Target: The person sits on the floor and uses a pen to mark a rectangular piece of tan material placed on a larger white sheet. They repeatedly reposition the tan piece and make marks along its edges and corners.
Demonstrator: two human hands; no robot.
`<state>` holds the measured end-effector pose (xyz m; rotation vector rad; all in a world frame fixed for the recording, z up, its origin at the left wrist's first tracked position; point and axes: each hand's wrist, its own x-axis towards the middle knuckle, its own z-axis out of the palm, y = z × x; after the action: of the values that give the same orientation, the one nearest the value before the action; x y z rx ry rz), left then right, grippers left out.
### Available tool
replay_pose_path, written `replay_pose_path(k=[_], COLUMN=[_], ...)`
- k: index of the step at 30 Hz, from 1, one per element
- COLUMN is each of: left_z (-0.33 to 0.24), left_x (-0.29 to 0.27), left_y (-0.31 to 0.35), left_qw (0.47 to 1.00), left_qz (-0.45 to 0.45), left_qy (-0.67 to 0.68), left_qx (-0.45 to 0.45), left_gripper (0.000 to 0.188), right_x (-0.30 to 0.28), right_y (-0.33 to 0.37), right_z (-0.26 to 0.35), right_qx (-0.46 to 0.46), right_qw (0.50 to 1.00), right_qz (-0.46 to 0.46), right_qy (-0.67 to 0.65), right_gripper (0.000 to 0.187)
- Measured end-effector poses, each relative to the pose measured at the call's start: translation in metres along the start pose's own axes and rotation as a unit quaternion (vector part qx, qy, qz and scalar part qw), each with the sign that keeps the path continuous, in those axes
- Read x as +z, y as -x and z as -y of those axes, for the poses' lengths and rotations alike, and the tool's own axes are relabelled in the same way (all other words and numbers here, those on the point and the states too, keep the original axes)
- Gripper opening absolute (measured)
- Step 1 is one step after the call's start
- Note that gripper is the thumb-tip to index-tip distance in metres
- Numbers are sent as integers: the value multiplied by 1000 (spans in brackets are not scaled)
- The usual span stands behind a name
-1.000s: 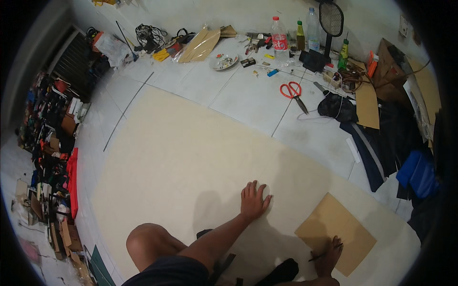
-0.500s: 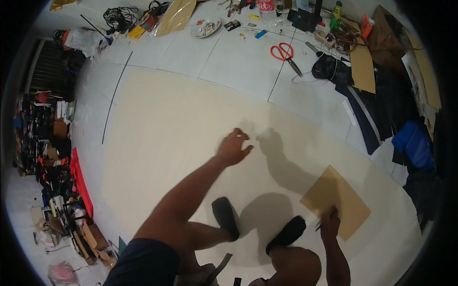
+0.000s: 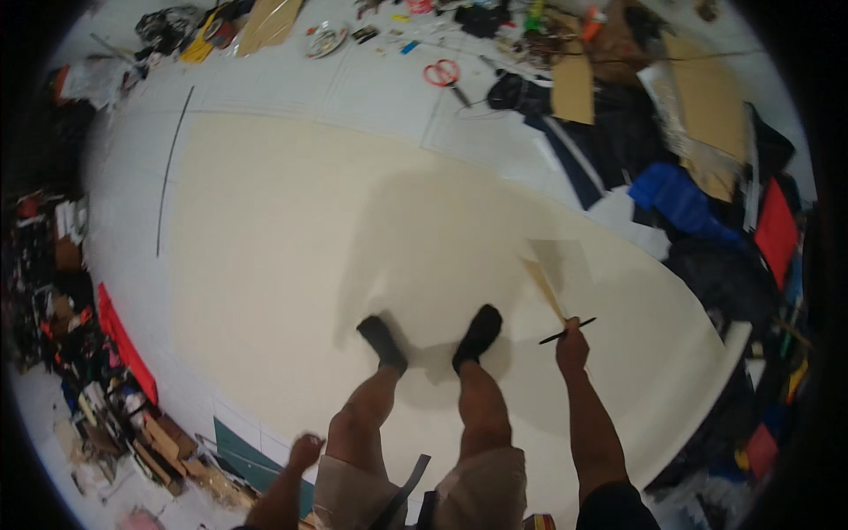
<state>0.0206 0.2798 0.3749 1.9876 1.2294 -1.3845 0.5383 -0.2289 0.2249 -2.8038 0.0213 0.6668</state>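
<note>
My right hand point(image 3: 572, 348) is closed on the lower end of a brown cardboard piece point(image 3: 546, 288), seen nearly edge-on and lifted off the sheet. A thin black pen point(image 3: 555, 336) also sticks out crosswise from that hand. Beneath lies a large cream sheet point(image 3: 265, 221), spread over the floor, and the cardboard casts a shadow on it. My left hand point(image 3: 306, 450) hangs beside my left knee, its fingers loosely bent and apart, with nothing visible in them. My feet in dark socks point(image 3: 478, 336) stand on the sheet.
Red-handled scissors point(image 3: 443, 74) lie beyond the sheet's far edge, near a dish point(image 3: 325, 39) of small items. Dark cloth, a blue bundle point(image 3: 680, 199) and cardboard crowd the right. Boxes and clutter point(image 3: 163, 446) line the left. The sheet's right end curls up point(image 3: 731, 343).
I have risen from a squat to standing. The cardboard, flat on the sheet before, is now lifted with the pen in my right hand. My left hand has drawn back to my side.
</note>
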Motion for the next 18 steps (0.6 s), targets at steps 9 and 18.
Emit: replay_pose_path(k=[9,18], left_z=[30,101], left_x=[33,-13], left_y=[90,176], left_qw=[991,905], left_qz=[47,-131], left_qy=[125,386], left_qx=[6,119], left_gripper=[50,47], right_x=[-76,-105], right_y=[292,583], right_z=[-52,-57], right_qx=[71,178], right_qw=[996,984], right_qz=[3,23], right_qy=[-62,-18], right_gripper=[13,8])
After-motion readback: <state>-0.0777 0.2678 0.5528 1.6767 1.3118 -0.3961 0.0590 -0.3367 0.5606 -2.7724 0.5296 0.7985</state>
